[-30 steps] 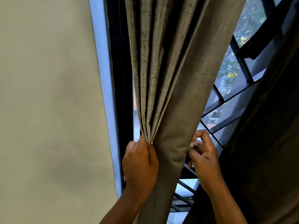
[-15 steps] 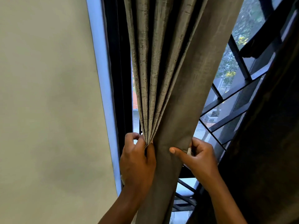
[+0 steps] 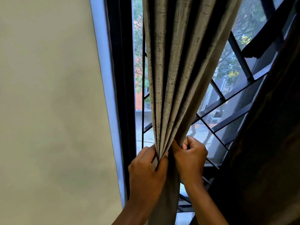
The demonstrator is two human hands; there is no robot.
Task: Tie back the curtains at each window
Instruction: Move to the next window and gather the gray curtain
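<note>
A grey-brown curtain (image 3: pixel 175 65) hangs in front of the window, gathered into tight pleats that narrow to a bunch at hand height. My left hand (image 3: pixel 146 169) grips the left side of the bunch, thumb and fingers pinching the folds. My right hand (image 3: pixel 190 158) grips the right side with its fingers curled round the fabric. Both hands sit side by side, almost touching. Below them the curtain falls straight down between my forearms. No tieback shows in view.
A plain cream wall (image 3: pixel 48 111) fills the left, edged by a pale strip and the black window frame (image 3: pixel 121 95). Black grille bars (image 3: pixel 227 111) cross the glass behind the curtain. A second, dark curtain (image 3: pixel 267 159) hangs at the right.
My right hand has closed in from the right and now grips the curtain beside my left hand, squeezing the wide right fold into the bunch. The left hand kept its hold.
</note>
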